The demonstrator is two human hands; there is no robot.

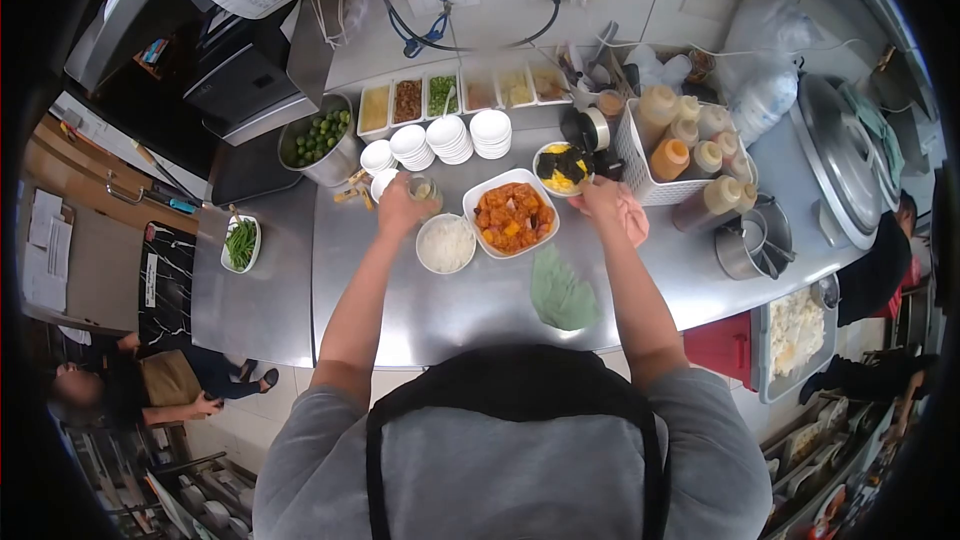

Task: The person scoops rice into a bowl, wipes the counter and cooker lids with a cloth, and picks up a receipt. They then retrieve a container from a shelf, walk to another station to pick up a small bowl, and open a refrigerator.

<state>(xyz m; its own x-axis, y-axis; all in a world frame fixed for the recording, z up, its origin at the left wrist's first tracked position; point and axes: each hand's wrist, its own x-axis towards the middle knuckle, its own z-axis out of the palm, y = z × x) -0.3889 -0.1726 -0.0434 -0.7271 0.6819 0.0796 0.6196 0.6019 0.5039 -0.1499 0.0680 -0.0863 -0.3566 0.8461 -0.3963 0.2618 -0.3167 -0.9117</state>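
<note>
My left hand (402,206) is closed around a small clear cup (426,192), just above the bowl of white rice (446,243). My right hand (598,200) grips the edge of a small bowl (563,169) with yellow and black food in it. A pink cloth (632,216) lies against that hand's outer side; whether the fingers hold it too is hard to see. Between my hands sits a square white dish of orange-red saucy food (513,218). A green cloth (560,290) lies in front of that dish.
Stacked white saucers (449,140) and containers of toppings (440,95) line the back. Sauce bottles (670,157) fill a white basket (632,160) at right, near a metal pot (752,240). A pot of green citrus (322,140) and a dish of green chillies (241,244) stand left.
</note>
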